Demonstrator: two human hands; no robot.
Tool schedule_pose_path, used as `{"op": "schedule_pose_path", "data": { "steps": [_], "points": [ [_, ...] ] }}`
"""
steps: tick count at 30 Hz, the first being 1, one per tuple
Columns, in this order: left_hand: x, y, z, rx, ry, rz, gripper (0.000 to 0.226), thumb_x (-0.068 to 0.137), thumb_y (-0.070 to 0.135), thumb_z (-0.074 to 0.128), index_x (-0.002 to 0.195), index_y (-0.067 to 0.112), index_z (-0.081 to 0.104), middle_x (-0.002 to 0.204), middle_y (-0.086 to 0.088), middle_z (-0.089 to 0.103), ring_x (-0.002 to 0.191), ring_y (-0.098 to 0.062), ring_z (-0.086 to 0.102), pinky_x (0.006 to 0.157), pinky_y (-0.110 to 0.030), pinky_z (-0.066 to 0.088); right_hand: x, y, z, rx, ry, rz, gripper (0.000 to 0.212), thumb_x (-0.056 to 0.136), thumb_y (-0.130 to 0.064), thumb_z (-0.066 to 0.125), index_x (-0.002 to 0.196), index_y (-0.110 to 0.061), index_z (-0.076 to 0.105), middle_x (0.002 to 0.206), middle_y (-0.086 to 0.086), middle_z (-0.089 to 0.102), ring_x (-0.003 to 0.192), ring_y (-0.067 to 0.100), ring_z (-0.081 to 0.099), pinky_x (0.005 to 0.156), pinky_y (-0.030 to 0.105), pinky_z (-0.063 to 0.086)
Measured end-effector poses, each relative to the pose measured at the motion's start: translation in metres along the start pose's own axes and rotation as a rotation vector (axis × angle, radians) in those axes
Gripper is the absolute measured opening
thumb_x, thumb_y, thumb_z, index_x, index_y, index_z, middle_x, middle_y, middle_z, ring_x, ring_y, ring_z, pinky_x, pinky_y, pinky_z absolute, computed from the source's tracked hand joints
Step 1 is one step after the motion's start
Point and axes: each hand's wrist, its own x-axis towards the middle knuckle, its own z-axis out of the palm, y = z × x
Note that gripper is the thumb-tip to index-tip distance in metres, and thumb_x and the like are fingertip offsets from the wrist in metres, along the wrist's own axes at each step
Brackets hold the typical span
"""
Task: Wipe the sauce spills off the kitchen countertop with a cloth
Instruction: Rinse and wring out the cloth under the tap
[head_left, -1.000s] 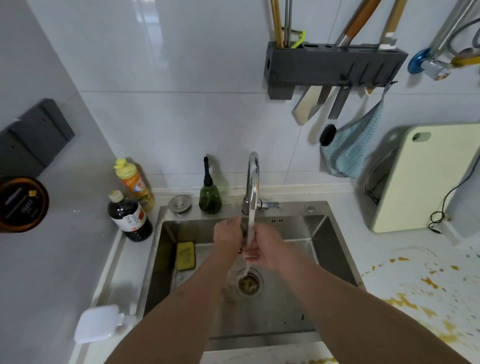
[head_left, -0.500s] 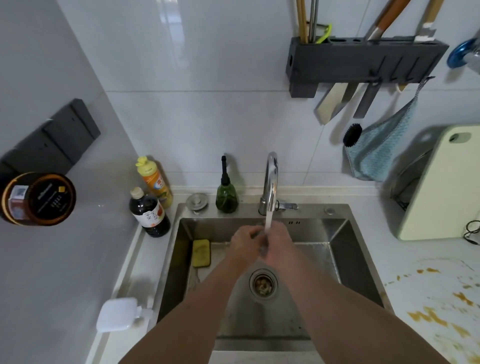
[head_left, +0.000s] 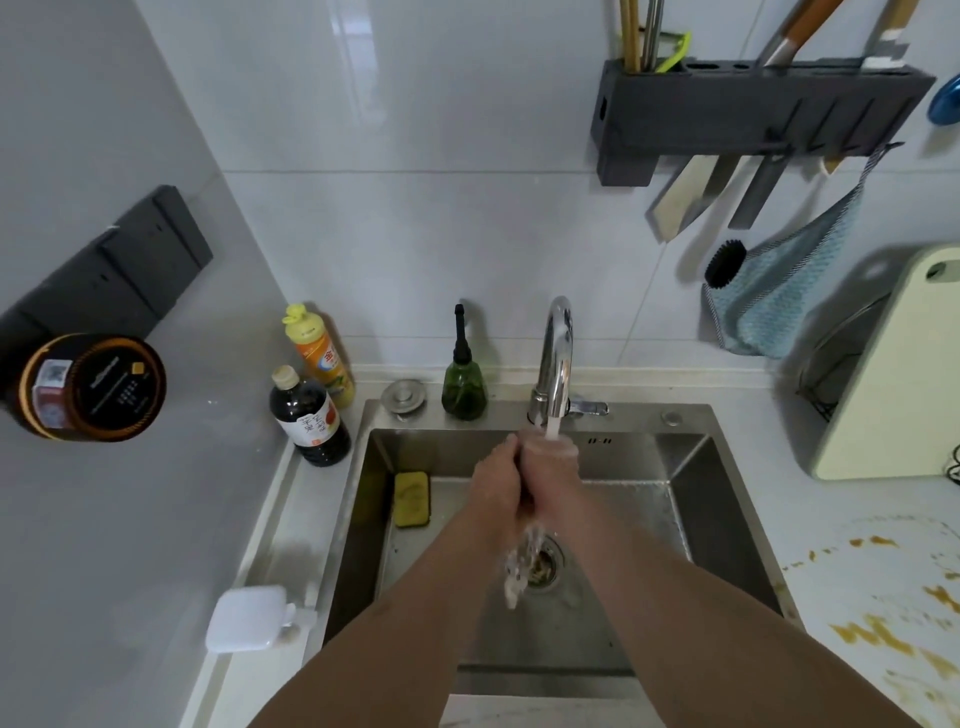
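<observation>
Both hands have risen closer to the faucet; left hand and right hand press together under running water above the sink, fingers hidden. Sauce spills stain the counter right; a blue cloth hangs on the wall.

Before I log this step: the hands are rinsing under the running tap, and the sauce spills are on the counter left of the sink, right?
Not quite. The head view shows the sauce spills on the counter right of the sink; both hands are under the running tap.
</observation>
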Motion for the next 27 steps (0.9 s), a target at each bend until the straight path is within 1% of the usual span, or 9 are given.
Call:
{"op": "schedule_pose_path", "data": {
  "steps": [4,8,10,13,16,18,20,22,27],
  "points": [
    [0.000,0.000,0.004,0.073,0.129,-0.062,0.038,0.103,0.039,0.056,0.113,0.004,0.067,0.108,-0.021,0.075,0.103,-0.034,0.071,0.094,-0.047,0.059,0.025,0.018,-0.004,-0.172,-0.058,-0.062,0.049,0.081,-0.051,0.053,0.106,-0.010,0.066,0.106,0.016,0.072,0.098,0.040,0.071,0.089,0.058,0.058],
    [0.007,-0.007,0.021,-0.005,0.060,-0.163,0.036,0.094,0.033,0.058,0.119,0.008,0.069,0.106,-0.015,0.073,0.102,-0.029,0.068,0.076,-0.037,0.058,-0.001,-0.004,-0.014,-0.375,0.076,-0.144,0.040,0.098,-0.034,0.054,0.119,-0.003,0.069,0.114,0.018,0.069,0.107,0.035,0.067,0.097,0.043,0.056],
    [0.001,-0.007,0.032,-0.018,-0.026,-0.156,0.026,0.095,0.035,0.052,0.100,0.014,0.066,0.088,-0.010,0.067,0.082,-0.024,0.063,0.064,-0.037,0.052,-0.007,-0.011,-0.025,-0.435,0.092,-0.182,0.032,0.103,-0.022,0.048,0.116,-0.004,0.071,0.116,0.017,0.070,0.110,0.033,0.066,0.098,0.041,0.053],
    [0.006,-0.003,0.042,0.010,0.014,-0.184,0.030,0.102,0.037,0.042,0.089,0.016,0.060,0.081,-0.009,0.060,0.071,-0.027,0.059,0.061,-0.037,0.048,-0.009,-0.008,-0.047,-0.627,0.027,-0.297,0.026,0.095,-0.031,0.050,0.096,-0.027,0.075,0.109,0.008,0.072,0.106,0.030,0.066,0.098,0.047,0.052],
    [0.016,-0.003,0.057,0.090,-0.055,-0.250,0.042,0.100,0.036,0.045,0.088,0.009,0.075,0.093,-0.014,0.075,0.102,-0.034,0.070,0.081,-0.038,0.059,0.010,0.000,-0.070,-0.751,0.038,-0.333,0.040,0.100,-0.053,0.031,0.139,-0.057,0.039,0.143,-0.001,0.054,0.133,0.027,0.051,0.109,0.053,0.043],
    [0.020,-0.006,0.064,0.139,-0.053,-0.267,0.042,0.097,0.026,0.052,0.070,0.008,0.079,0.089,-0.013,0.078,0.098,-0.032,0.072,0.089,-0.041,0.057,0.014,-0.002,-0.081,-0.565,0.000,-0.309,0.056,0.100,-0.060,0.033,0.151,-0.060,0.012,0.146,0.003,0.052,0.127,0.028,0.057,0.105,0.055,0.048],
    [0.023,-0.007,0.062,0.145,-0.077,-0.270,0.029,0.093,0.021,0.057,0.079,0.010,0.080,0.092,-0.013,0.078,0.098,-0.030,0.071,0.092,-0.042,0.055,0.001,-0.008,-0.079,-0.348,-0.031,-0.308,0.065,0.098,-0.043,0.059,0.154,-0.044,0.028,0.133,0.011,0.062,0.110,0.029,0.066,0.098,0.052,0.056],
    [0.024,-0.006,0.054,0.082,-0.073,-0.222,0.025,0.092,0.023,0.064,0.106,0.008,0.078,0.106,-0.015,0.077,0.107,-0.033,0.070,0.096,-0.044,0.052,-0.006,-0.015,-0.079,-0.205,-0.056,-0.270,0.037,0.097,-0.020,0.065,0.134,-0.019,0.060,0.119,0.012,0.068,0.101,0.025,0.068,0.094,0.044,0.059],
    [0.015,-0.005,0.028,0.017,-0.140,-0.151,0.030,0.093,0.007,0.059,0.121,-0.001,0.068,0.110,-0.021,0.074,0.084,-0.027,0.074,0.066,-0.038,0.062,-0.008,-0.010,-0.070,-0.344,-0.071,-0.222,0.027,0.085,-0.006,0.073,0.105,-0.023,0.078,0.096,0.002,0.077,0.084,0.018,0.073,0.082,0.035,0.061]
  ]
}}
